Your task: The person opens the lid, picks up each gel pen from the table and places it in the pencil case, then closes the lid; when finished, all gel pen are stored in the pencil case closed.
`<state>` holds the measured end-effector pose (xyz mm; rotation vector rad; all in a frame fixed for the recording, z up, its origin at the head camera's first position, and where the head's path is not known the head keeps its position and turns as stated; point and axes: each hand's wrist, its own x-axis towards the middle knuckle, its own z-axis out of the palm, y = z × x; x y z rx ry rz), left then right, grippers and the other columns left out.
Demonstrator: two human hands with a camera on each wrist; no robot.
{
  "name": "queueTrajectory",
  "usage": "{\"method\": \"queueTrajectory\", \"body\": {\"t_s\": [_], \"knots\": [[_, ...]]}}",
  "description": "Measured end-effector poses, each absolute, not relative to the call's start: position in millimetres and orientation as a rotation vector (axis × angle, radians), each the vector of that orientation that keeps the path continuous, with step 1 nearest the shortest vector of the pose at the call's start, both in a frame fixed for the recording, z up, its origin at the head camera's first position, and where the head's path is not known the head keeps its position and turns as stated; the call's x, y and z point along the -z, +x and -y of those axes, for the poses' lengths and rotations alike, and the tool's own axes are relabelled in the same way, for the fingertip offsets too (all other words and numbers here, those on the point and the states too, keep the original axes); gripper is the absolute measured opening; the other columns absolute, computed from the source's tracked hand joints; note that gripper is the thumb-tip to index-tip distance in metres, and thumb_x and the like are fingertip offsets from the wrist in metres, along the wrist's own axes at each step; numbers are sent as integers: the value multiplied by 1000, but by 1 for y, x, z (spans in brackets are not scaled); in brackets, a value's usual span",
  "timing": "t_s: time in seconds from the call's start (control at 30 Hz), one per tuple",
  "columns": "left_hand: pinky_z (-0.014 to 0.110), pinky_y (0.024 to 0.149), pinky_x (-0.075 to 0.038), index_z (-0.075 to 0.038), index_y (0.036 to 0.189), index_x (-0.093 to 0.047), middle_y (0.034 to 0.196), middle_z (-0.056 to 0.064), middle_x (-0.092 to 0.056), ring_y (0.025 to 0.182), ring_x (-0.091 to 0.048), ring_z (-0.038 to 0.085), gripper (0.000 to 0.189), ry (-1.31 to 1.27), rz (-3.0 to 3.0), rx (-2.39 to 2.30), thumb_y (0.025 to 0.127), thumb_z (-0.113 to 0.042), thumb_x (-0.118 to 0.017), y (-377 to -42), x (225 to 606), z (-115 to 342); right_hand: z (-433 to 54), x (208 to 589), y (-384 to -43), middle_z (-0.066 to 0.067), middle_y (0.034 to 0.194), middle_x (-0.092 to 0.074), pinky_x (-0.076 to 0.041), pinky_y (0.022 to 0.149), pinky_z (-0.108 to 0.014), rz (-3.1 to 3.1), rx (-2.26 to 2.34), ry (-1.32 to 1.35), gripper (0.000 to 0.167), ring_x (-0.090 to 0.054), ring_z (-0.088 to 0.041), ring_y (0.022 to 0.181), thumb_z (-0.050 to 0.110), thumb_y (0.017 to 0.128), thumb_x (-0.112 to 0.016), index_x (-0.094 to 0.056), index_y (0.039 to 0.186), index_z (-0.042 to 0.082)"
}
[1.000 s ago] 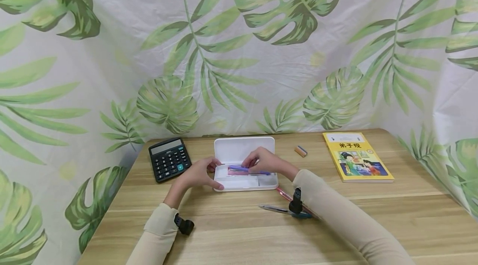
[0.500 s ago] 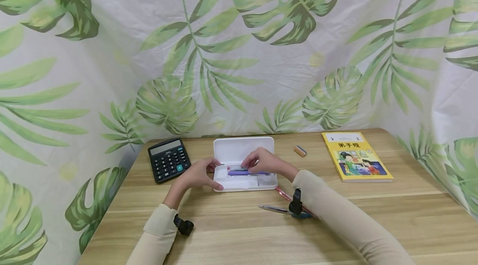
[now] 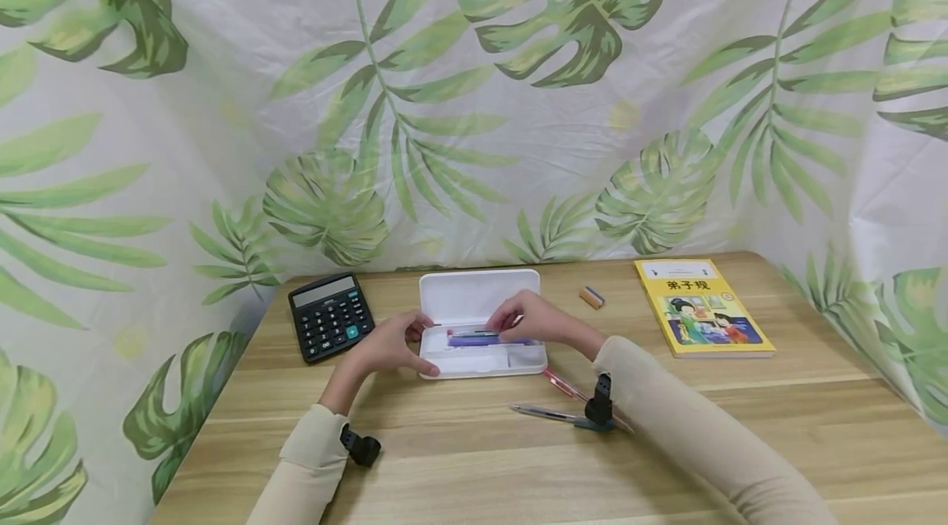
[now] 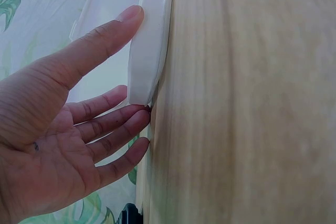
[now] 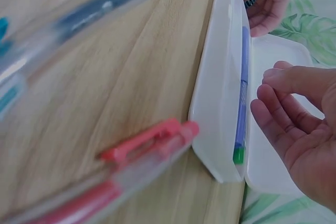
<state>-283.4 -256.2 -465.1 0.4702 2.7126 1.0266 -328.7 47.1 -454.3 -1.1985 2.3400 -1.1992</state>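
A white pencil case lies with its lid raised at the back. My left hand holds its left end, thumb over the front rim and fingers at the end wall. A purple pen lies lengthwise in the case's rear compartment among other slim writing tools; its green end shows in the right wrist view. My right hand hovers just over these, thumb and fingertips close together with nothing visible between them. In front of the case lie a red pen and a teal-ended clear pen.
A black calculator lies left of the case. A small orange-and-blue block lies behind to the right, and a yellow book beyond it. A leaf-patterned cloth hangs behind the wooden table.
The purple pen, slanted under my right fingers a second ago, now lies flat in the case. My right hand has shifted slightly right; my left hand keeps its place on the case.
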Motion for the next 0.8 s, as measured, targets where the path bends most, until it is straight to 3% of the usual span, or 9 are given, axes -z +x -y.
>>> {"method": "queueTrajectory", "body": {"t_s": [0.5, 0.8], "knots": [[47, 103, -50, -2, 126, -60, 117, 11, -66, 111, -61, 25, 77, 496, -2712, -1029, 64, -29, -98, -285, 468, 258, -100, 446, -302, -21, 96, -73, -58, 77, -23, -2316, 1144, -1117, 18, -64, -3, 85, -4, 88, -72, -74, 106, -8], [47, 102, -50, -2, 125, -60, 116, 10, -65, 110, -61, 25, 77, 516, -2713, -1031, 65, -29, -98, -286, 470, 259, -133, 444, -284, -19, 94, -73, -58, 77, -24, -2283, 1078, -1081, 22, -65, -8, 85, -1, 88, -73, -73, 109, -7]]}}
